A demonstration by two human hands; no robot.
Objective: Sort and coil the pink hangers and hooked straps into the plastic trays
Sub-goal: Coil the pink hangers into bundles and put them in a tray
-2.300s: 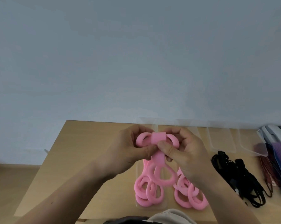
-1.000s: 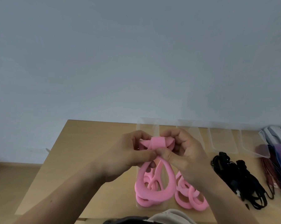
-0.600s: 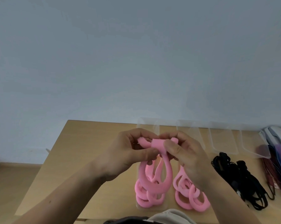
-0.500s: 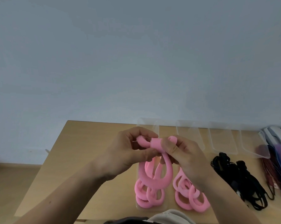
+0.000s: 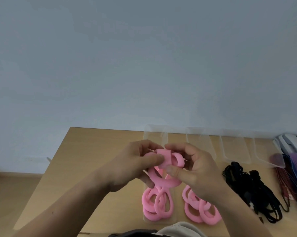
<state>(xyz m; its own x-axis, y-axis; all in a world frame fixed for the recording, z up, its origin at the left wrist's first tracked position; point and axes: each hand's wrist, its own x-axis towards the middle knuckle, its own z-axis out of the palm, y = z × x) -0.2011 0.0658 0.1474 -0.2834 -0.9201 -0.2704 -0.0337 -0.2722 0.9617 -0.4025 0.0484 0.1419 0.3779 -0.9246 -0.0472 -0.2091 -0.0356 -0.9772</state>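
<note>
2 hands [image 5: 134, 166], 4 clr trays [image 5: 236, 151], 3 pink strap bunches [image 5: 166, 159], 1 black strap pile [image 5: 247, 185], 1 table [image 5: 86, 151].

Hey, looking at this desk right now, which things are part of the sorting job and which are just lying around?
Job: pink strap gripped by left hand and right hand; pink coils in the near tray; clear trays behind; probably the black straps.
Lying about: white device at the right edge; grey cloth at the bottom edge.

Wooden table [image 5: 86, 159], clear trays [image 5: 235, 151], black straps [image 5: 257, 190]
</note>
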